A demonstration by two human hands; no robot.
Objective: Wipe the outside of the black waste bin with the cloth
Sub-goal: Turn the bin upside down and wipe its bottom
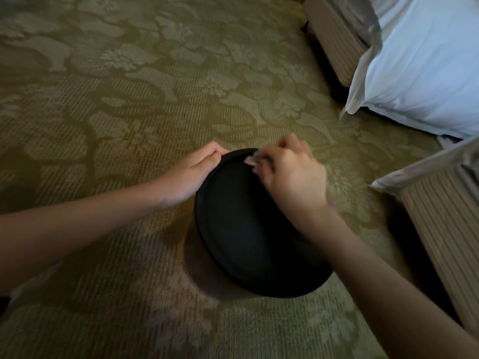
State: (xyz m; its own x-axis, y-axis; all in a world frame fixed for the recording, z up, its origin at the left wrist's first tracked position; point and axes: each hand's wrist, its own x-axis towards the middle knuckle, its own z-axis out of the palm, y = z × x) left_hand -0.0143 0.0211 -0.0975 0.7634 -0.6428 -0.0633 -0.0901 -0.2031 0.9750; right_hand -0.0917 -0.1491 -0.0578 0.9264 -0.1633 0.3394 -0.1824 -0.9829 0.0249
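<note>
Standing on the carpet [129, 99] near the bed [427, 73], the black waste bin [246, 229] is gripped at its far rim by the left hand [197, 172]. The right hand [293, 174] pinches a pale cloth [251, 159] there.

The scene is dim, with a warm yellow-green cast over the carpet [129, 99]. The only bright area is the white pillow [427, 73] at upper right, which reads cool and bluish. Light seems to come from that side: the black waste bin [246, 229] throws a dark shadow to its lower left, and soft, blotchy shadows lie on the carpet beyond. The bin's surface is almost featureless in the gloom. The right hand [293, 177] is slightly smeared at the wrist, and the pale cloth [250, 160] in its fingers is soft. The straight edges of the bed base [440, 242] lean with wide-angle distortion.
</note>
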